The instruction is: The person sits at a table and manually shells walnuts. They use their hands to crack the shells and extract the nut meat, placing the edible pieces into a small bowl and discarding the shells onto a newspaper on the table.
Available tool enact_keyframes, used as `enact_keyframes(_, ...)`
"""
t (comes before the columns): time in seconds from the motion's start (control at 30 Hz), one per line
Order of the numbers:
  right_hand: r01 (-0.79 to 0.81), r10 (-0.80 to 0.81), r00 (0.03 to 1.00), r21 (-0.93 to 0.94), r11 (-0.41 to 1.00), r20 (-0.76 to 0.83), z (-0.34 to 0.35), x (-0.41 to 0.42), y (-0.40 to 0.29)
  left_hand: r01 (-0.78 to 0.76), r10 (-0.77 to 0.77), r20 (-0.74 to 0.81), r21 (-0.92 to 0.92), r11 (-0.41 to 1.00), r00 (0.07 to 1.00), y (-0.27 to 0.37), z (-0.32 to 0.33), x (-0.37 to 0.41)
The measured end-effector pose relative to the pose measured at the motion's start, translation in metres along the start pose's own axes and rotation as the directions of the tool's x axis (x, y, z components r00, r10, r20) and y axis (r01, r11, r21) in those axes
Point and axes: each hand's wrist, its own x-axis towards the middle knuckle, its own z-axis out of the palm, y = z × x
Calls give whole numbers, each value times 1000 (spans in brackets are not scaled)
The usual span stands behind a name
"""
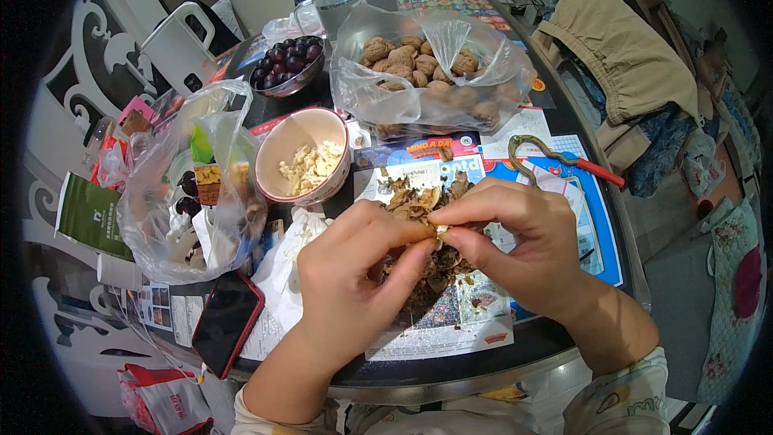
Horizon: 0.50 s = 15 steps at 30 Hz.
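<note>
My left hand (362,272) and my right hand (519,241) meet at the fingertips, pinching a small pale piece of walnut kernel (442,231) between them. Beneath the fingers lies a heap of broken walnut shells and skins (444,272) on printed paper. Pale peeled kernel pieces (311,166) lie in a cream bowl with a red rim (266,160), up and left of my hands. Farther back, whole walnuts (401,57) fill a clear plastic bag (386,99). A curved metal nutcracker with a red grip (595,171) rests beyond my right hand.
A metal bowl of dark grapes (302,81) stands near a glass pitcher of water (338,3). On the left are an open plastic bag of refuse (145,235), a green packet (93,217), crumpled tissue (287,290) and a smartphone with a cable (228,323). The table's metal edge (447,394) curves before me.
</note>
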Motion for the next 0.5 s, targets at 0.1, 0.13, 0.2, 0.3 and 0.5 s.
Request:
enact_keyframes(0.1,-14,15,999,-13,1000,37,-1,0,0,-52,53,-11,93,994,999,3,2,0)
enact_keyframes(0.13,-11,12,999,-17,1000,40,-1,0,0,-46,47,-16,92,995,999,3,2,0)
enact_keyframes(0.2,-3,4,999,-23,1000,45,0,1,-1,-34,37,-24,93,995,999,4,3,-1)
enact_keyframes(0.3,-45,44,997,25,999,58,-1,0,-2,-36,40,-45,82,996,998,3,3,-1)
enact_keyframes(0.5,-219,190,975,346,912,114,-2,-2,-3,158,-160,10,-205,966,987,-8,3,-3)
